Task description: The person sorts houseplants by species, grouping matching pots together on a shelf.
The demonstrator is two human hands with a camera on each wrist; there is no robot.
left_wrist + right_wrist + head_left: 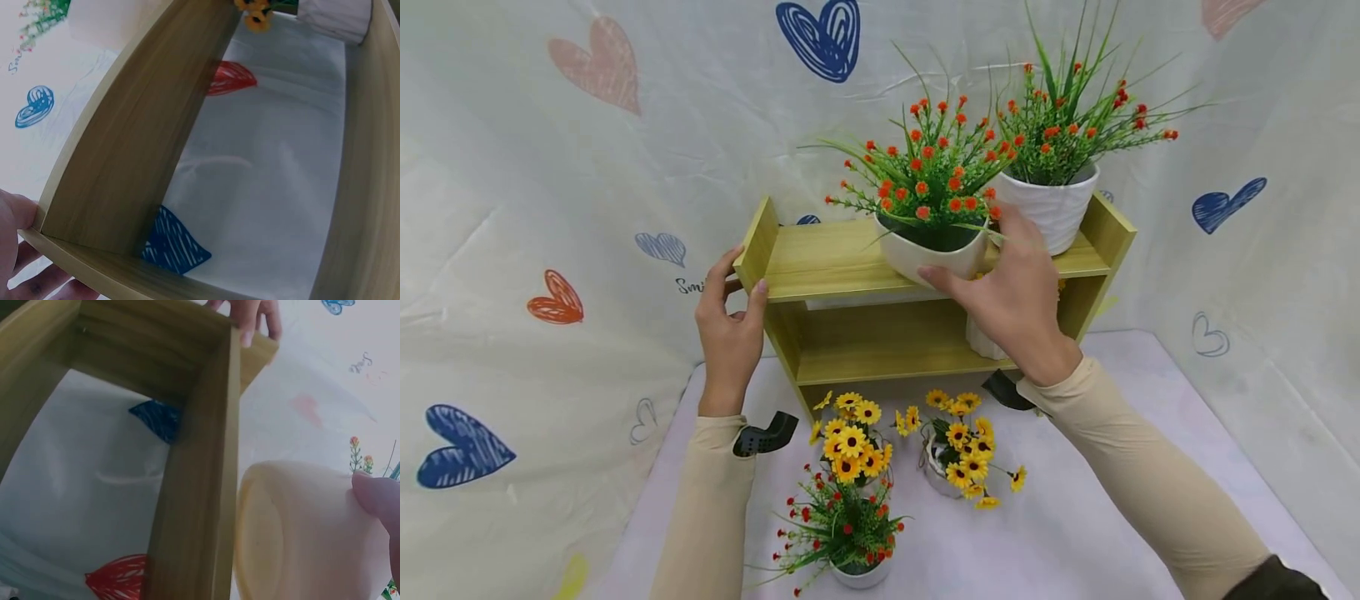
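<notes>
A two-tier wooden shelf [820, 260] stands in the middle of the head view. At its left end my left hand [730, 337] grips the side panel, thumb in front and fingers round the outer edge. My right hand [1018, 300] holds a smooth white flowerpot [928, 257] with orange flowers and long grass leaves, thumb on its front and fingers along its right side. In the right wrist view the base of this flowerpot [294, 531] shows, close over the top board's front edge. Right behind it, a ribbed white pot [1052, 212] of red flowers sits on the top board's right end.
On the lower board a white pot [983, 340] is partly hidden behind my right hand. Before the shelf stand two pots of yellow sunflowers [850, 442] and a small pot of red flowers [859, 575]. A heart-printed white curtain [587, 350] surrounds the table [1075, 500].
</notes>
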